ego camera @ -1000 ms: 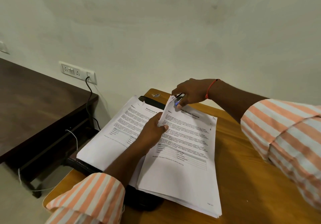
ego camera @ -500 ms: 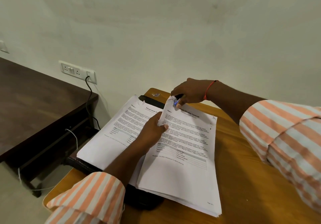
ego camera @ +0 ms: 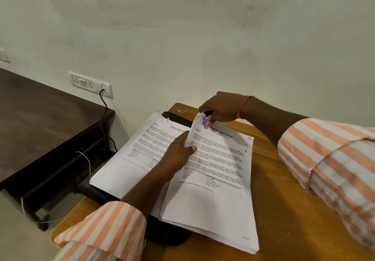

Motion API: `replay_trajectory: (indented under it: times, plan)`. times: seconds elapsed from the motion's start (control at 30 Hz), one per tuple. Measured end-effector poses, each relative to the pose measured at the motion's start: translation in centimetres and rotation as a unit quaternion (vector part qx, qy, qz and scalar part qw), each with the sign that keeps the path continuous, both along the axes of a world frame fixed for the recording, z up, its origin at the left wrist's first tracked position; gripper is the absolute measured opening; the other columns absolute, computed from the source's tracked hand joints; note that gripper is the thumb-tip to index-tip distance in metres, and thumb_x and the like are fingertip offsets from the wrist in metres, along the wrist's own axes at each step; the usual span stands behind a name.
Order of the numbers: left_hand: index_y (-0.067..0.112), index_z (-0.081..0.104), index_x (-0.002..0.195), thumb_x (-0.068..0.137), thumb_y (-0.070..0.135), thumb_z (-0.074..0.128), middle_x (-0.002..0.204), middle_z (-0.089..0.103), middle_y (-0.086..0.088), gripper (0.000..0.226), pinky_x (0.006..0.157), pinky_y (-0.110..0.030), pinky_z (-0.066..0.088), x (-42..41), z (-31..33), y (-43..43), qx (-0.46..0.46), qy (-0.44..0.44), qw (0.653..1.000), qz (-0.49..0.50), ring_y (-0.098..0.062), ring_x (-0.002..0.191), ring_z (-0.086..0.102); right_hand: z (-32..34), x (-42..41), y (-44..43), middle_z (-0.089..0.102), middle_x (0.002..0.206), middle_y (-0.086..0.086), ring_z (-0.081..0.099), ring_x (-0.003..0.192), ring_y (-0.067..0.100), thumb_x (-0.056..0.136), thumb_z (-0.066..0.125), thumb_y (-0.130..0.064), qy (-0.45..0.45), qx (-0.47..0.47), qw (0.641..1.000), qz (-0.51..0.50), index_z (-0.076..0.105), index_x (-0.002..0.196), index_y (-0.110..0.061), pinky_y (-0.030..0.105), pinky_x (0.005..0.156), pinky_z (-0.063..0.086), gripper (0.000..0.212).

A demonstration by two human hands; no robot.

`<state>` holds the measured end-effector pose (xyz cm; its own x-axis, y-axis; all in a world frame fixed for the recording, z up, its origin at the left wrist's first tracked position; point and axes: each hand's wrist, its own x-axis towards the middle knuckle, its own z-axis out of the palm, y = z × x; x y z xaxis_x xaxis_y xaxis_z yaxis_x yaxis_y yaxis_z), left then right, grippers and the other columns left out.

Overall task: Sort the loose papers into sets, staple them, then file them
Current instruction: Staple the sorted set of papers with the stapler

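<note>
Head view, 1 camera. Stapling step in hand. My left hand (ego camera: 180, 151) pinches the lifted top-left corner of the transcript set (ego camera: 213, 189), the right of 2 stacks lying on a black folder (ego camera: 168, 234) on the bench (ego camera: 284, 210). My right hand (ego camera: 221, 107) curls round a small stapler (ego camera: 206, 117) at that corner. Next, I judge: squeeze firmly with the sheets kept aligned, then file.

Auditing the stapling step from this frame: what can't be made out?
- Stapler: head view, mostly hidden by the gripping right hand; only a dark-and-blue tip shows.
- Staple driven or not: hidden by the paper corner the left hand holds up.
- Black folder: largely covered by the paper stacks.
- Body text: too small.
</note>
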<state>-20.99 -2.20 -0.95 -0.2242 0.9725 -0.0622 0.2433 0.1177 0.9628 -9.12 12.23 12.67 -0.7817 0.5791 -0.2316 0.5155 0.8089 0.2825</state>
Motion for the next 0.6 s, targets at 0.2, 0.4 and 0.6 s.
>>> replay_trajectory:
  times: [0.2,0.4,0.6]
  plan:
    - [0.03,0.048,0.141,0.102,0.021,0.059,0.123,0.058,0.012,0.04,0.09,-0.039,0.052,0.0,-0.1,0.0,-0.002,0.0,1.0,-0.002,-0.019,0.108,0.063,-0.3,0.0,-0.1,0.062,0.137,0.0,0.056,0.118,0.026,0.096,0.058,-0.053,0.001,0.017,1.0,0.001,0.05,0.146,-0.026,0.037,0.097,0.046,0.057]
    - [0.031,0.049,0.136,0.103,0.021,0.059,0.123,0.061,0.01,0.036,0.084,-0.034,0.054,-0.2,-0.1,0.1,0.001,-0.007,1.0,-0.004,-0.018,0.104,0.065,-0.2,0.1,0.1,0.065,0.13,0.001,0.06,0.108,0.023,0.095,0.06,-0.053,0.009,-0.031,0.999,-0.016,0.054,0.139,-0.023,0.039,0.096,0.05,0.054]
    - [0.029,0.047,0.143,0.103,0.021,0.059,0.123,0.057,0.011,0.043,0.086,-0.036,0.051,-0.2,0.2,-0.1,-0.004,-0.022,1.0,0.002,-0.02,0.108,0.062,-0.2,1.1,1.3,0.063,0.118,0.002,0.052,0.096,0.017,0.092,0.066,-0.05,0.008,-0.075,0.996,-0.05,0.054,0.129,-0.019,0.03,0.082,0.042,0.05]
